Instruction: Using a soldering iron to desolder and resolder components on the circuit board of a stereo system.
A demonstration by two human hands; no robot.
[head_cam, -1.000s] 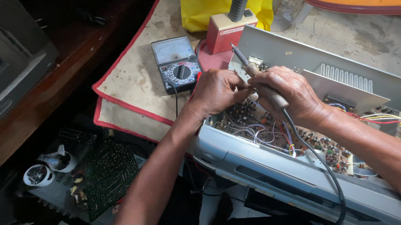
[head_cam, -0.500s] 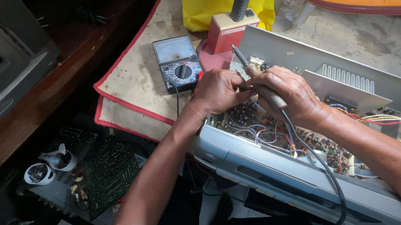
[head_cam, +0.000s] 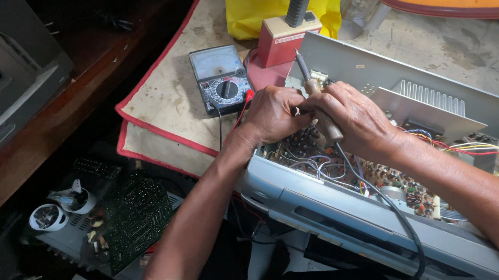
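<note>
**Soldering iron held tip-up over crowded amplifier board**

Head view: A soldering iron (head_cam: 320,105) is gripped in the right hand (head_cam: 352,117) just right of the frame's centre, above the opened grey chassis (head_cam: 355,209). Its long axis runs steeply, slightly tilted: the metal tip is pointed toward the top of the frame, the handle and black cord (head_cam: 386,206) are led down toward the lower right. The left hand (head_cam: 275,116) is closed, fingertips pinched at something small beside the iron; what is pinched cannot be told. Both hands are pressed together over the circuit board (head_cam: 333,168).

Risk is judged to lie in the closeness: the tip could be brushed against the left hand's fingers or the thin wires, and insulation could be scorched. The cord, draped across the board, could be snagged and the iron jerked. An analogue multimeter (head_cam: 221,78) is seen on the red-edged mat (head_cam: 165,105), upper centre.
</note>
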